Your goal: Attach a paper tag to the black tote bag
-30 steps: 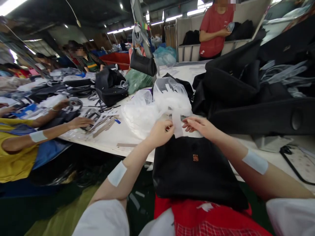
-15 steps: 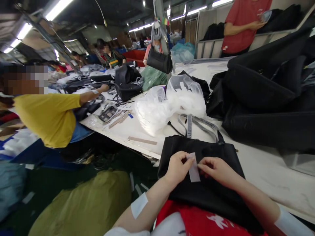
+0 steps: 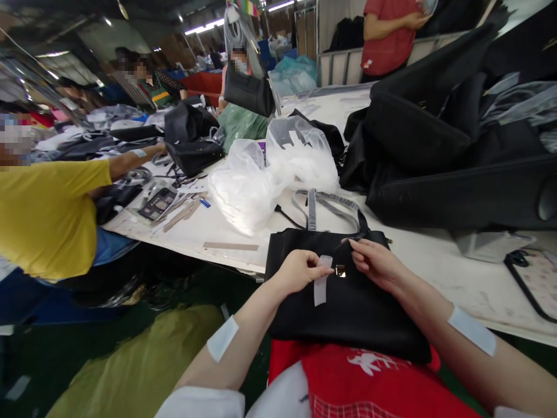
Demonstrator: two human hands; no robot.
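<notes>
A black handbag (image 3: 304, 322) rests on the table's edge and against my lap, its gold clasp (image 3: 340, 271) showing on the front. Its handles (image 3: 312, 212) are wrapped in clear film and stand up behind it. Between thumb and fingers, my left hand (image 3: 300, 270) pinches a thin white strip (image 3: 321, 290) just left of the clasp. My right hand (image 3: 374, 260) is above and right of the clasp, near the bag's top edge. Its thumb and fingertips are closed together; what they grip there cannot be made out.
Behind the bag sits a clear plastic bag of white pieces (image 3: 243, 191). Black handbags (image 3: 456, 191) are piled at right, near a phone (image 3: 537, 278). A brown strip (image 3: 230, 247) lies at the table edge. A co-worker in a yellow shirt (image 3: 52, 215) reaches across at left.
The view has swung right. My left hand has moved the white strip left, off the clasp, which now shows. My right hand has risen toward the bag's top edge.
</notes>
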